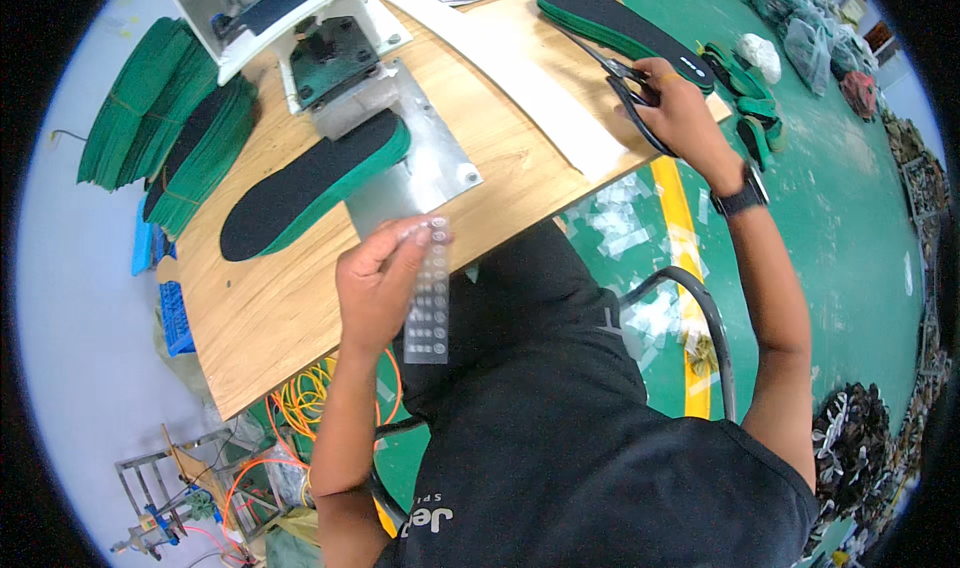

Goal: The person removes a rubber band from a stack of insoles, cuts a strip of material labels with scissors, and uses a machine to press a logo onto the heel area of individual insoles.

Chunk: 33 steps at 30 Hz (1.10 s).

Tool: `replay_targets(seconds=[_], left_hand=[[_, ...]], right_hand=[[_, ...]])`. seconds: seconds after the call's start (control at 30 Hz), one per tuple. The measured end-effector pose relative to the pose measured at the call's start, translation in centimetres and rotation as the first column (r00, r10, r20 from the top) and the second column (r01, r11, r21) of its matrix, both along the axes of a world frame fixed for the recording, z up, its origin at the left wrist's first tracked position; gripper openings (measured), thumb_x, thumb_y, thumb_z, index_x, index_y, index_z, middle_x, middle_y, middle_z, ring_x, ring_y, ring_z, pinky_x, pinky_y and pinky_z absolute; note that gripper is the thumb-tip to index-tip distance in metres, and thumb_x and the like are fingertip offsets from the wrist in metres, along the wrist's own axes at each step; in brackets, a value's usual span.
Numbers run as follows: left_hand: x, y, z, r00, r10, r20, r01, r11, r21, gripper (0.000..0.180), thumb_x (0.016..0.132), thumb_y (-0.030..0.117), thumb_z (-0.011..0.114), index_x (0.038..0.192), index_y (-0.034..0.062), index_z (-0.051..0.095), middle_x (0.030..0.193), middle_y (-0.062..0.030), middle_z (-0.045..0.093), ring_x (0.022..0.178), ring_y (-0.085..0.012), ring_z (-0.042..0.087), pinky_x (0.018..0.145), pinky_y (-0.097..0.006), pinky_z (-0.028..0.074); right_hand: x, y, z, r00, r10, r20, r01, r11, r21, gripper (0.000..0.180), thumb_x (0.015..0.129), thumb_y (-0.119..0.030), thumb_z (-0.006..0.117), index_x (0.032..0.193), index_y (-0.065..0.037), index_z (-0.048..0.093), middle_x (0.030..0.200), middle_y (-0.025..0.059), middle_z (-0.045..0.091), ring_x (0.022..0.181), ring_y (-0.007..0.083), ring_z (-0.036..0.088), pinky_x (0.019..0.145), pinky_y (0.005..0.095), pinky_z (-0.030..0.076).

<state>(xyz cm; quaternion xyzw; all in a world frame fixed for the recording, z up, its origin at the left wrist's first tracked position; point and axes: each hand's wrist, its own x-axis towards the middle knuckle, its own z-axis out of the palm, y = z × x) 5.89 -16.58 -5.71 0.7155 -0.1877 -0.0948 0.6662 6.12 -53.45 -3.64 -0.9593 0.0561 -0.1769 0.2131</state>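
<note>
At frame centre my left hand (375,288) pinches a clear sticker strip (430,298), lifted off the worktop (300,298) for cutting. Upper right, my right hand (672,103) grips black scissors (625,83), blades parted.

This is a small factory floor, a shoe-insole workshop by the look of it. A plain wooden workbench (300,298) carries a bench press (300,28) bolted over a steel base plate (425,173), with 1 black-and-green insole (310,183) lying under it. Stacks of green insoles (150,118) sit piled at the bench's far left, and more insoles (620,23) are heaped at the far right. The floor is painted green (850,228) with a yellow safety line (685,268), littered with clear plastic offcuts (620,218). Heaps of shoe parts (860,438) line the right side, and orange cables (300,398) coil under the bench.
</note>
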Motion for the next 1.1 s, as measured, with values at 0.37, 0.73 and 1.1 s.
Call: replay_targets(seconds=[0.37, 0.73, 1.1], left_hand=[[-0.7, 1.8, 1.4, 0.977, -0.016, 0.214, 0.067, 0.97, -0.233, 0.017, 0.09, 0.003, 0.053, 0.095, -0.0069, 0.065, 0.096, -0.0164, 0.067, 0.095, -0.0231, 0.061, 0.087, -0.034, 0.046], [5.4, 5.3, 3.1, 0.882, 0.14, 0.45, -0.223, 0.965, 0.137, 0.023, 0.088, 0.012, 0.056, 0.103, -0.0027, 0.065, 0.105, -0.0141, 0.065, 0.107, -0.0249, 0.057, 0.095, -0.035, 0.042], [14.3, 7.2, 3.4, 0.799, -0.319, 0.51, -0.246, 0.6, 0.761, 0.072, 0.06, 0.041, 0.078, 0.117, 0.0017, 0.057, 0.107, -0.0183, 0.062, 0.101, -0.0315, 0.058, 0.093, -0.037, 0.039]], right_hand=[[-2.3, 15.2, 0.9, 0.804, 0.555, 0.214, -0.594, 0.731, 0.335, 0.035, 0.083, -0.027, 0.067, 0.104, 0.0, 0.06, 0.093, 0.0196, 0.063, 0.085, 0.0374, 0.059, 0.076, 0.0403, 0.049], [-0.5, 22.2, -1.8, 0.852, 0.518, 0.07, -0.273, 0.326, 0.905, 0.024, 0.093, -0.018, 0.056, 0.078, 0.001, 0.061, 0.064, 0.0015, 0.057, 0.059, 0.0063, 0.049, 0.053, 0.0234, 0.039], [7.5, 22.0, -1.9, 0.886, 0.42, -0.199, 0.114, 0.218, 0.969, 0.026, 0.088, -0.023, 0.06, 0.074, -0.002, 0.063, 0.06, 0.0019, 0.059, 0.046, 0.0068, 0.05, 0.042, 0.0201, 0.036]])
